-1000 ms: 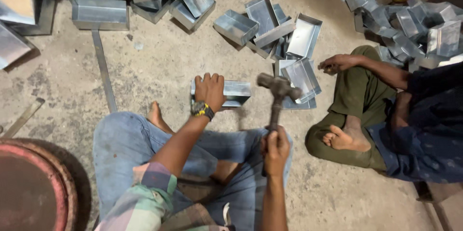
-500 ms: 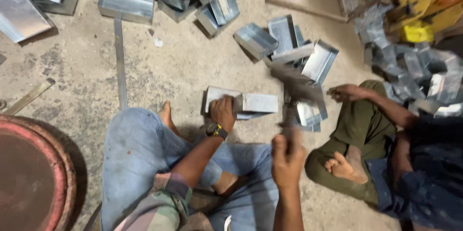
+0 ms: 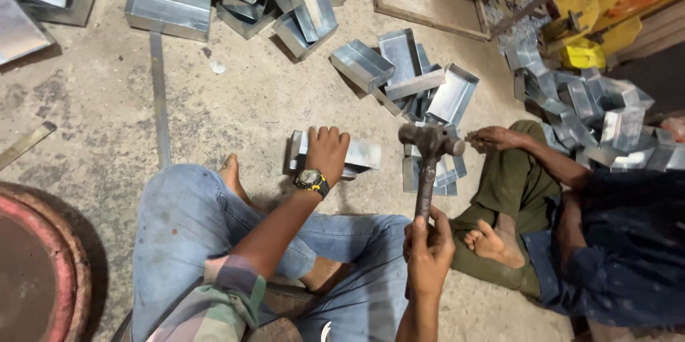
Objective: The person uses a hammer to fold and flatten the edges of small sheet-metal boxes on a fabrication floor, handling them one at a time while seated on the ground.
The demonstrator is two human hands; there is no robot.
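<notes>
Head view: left hand lies flat, fingers spread, pinning a folded sheet-metal piece to the concrete floor; right hand, fingers closed around a hammer, holds it raised; a striking step, seemingly, demanding a steady hold and true aim.
</notes>
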